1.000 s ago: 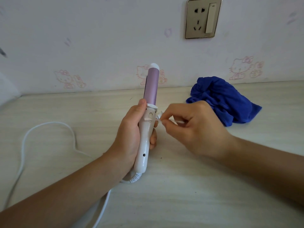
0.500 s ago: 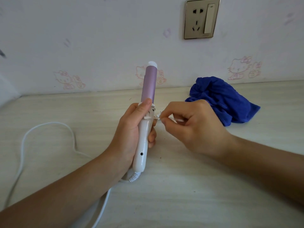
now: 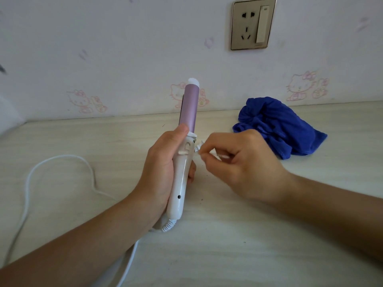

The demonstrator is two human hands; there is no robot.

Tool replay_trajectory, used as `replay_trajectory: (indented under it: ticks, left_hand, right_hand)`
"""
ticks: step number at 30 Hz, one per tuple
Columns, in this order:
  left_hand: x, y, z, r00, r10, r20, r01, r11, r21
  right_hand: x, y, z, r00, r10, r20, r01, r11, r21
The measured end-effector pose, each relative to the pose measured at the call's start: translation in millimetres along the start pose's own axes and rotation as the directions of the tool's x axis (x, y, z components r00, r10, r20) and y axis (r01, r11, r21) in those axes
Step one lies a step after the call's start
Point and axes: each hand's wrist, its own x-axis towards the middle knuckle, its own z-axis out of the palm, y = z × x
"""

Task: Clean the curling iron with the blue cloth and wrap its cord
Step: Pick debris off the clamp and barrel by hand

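My left hand (image 3: pixel 159 168) grips the white handle of the curling iron (image 3: pixel 189 104) and holds it nearly upright above the table, its pink barrel pointing up. A thin white strand lies across the front of the handle just below my thumb. My right hand (image 3: pixel 238 164) pinches a small white piece right beside the handle; it looks like part of the cord. The white cord (image 3: pixel 29 183) leaves the iron's base through a coiled sleeve and lies in a wide loop on the table to the left. The blue cloth (image 3: pixel 277 125) lies crumpled on the table behind my right hand, untouched.
The pale wooden table (image 3: pixel 248 245) runs back to a wall with cartoon cat stickers. A wall socket with a switch (image 3: pixel 252 23) sits high on the right. A pale object edges in at the far left.
The iron has shifted slightly up and left in my left hand. A white strand now lies across the handle's front. My right hand stays pinched beside the handle.
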Motion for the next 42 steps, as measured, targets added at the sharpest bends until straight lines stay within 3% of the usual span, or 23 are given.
replay_trajectory:
  ticks: [4, 8, 12, 16, 20, 24, 28, 32, 36, 39, 42]
  left_hand:
    - [0.1, 0.8, -0.6, 1.0, -0.002, -0.002, 0.002, 0.999, -0.052]
    - [1.6, 0.9, -2.1, 1.0, -0.013, 0.0, 0.013, 1.0, 0.0]
    - [2.5, 1.6, -0.2, 1.0, -0.02, 0.005, 0.02, 0.999, -0.04]
    - [2.1, 1.4, -2.4, 1.0, -0.026, 0.006, 0.026, 0.999, -0.02]
    - [0.6, 3.3, -2.4, 0.999, -0.048, 0.008, 0.048, 0.996, -0.068]
    - [1.2, 2.4, -2.8, 0.999, -0.04, -0.017, 0.04, 0.998, -0.044]
    - [1.5, 3.0, -1.8, 0.998, -0.056, -0.024, 0.054, 0.994, -0.091]
    - [2.0, 3.3, -0.8, 0.999, -0.043, -0.032, 0.04, 0.997, -0.067]
    - [0.3, 5.0, -1.8, 0.995, -0.089, -0.035, 0.085, 0.993, -0.083]
    - [1.4, 3.7, -3.7, 0.997, -0.062, -0.043, 0.057, 0.994, -0.094]
    - [2.0, 4.1, -3.1, 0.997, -0.066, -0.05, 0.062, 0.994, -0.091]
  right_hand:
    - [-8.8, -11.4, 6.6, 0.993, -0.04, 0.113, 0.041, 0.999, -0.006]
    - [0.0, -0.6, -0.4, 1.0, 0.014, 0.003, -0.014, 1.0, -0.01]
    - [-9.3, -13.1, 4.7, 0.988, -0.036, 0.147, 0.036, 0.999, 0.005]
    - [0.1, -1.2, -2.5, 0.998, 0.025, 0.051, -0.024, 1.0, -0.014]
    - [-8.7, -15.8, 3.5, 0.982, -0.037, 0.186, 0.038, 0.999, -0.003]
    - [2.0, -1.9, -3.7, 0.998, 0.036, 0.041, -0.035, 0.999, -0.04]
    - [-9.8, -17.7, 3.6, 0.977, -0.029, 0.211, 0.032, 0.999, -0.008]
    - [-2.2, -8.0, -3.2, 0.99, 0.034, 0.135, -0.033, 0.999, -0.009]
    - [-10.0, -22.4, 3.3, 0.938, -0.05, 0.342, 0.057, 0.998, -0.01]
    - [-5.7, -17.6, 0.1, 0.956, -0.036, 0.292, 0.036, 0.999, 0.006]
    - [-10.5, -22.8, 2.2, 0.923, -0.062, 0.381, 0.053, 0.998, 0.035]
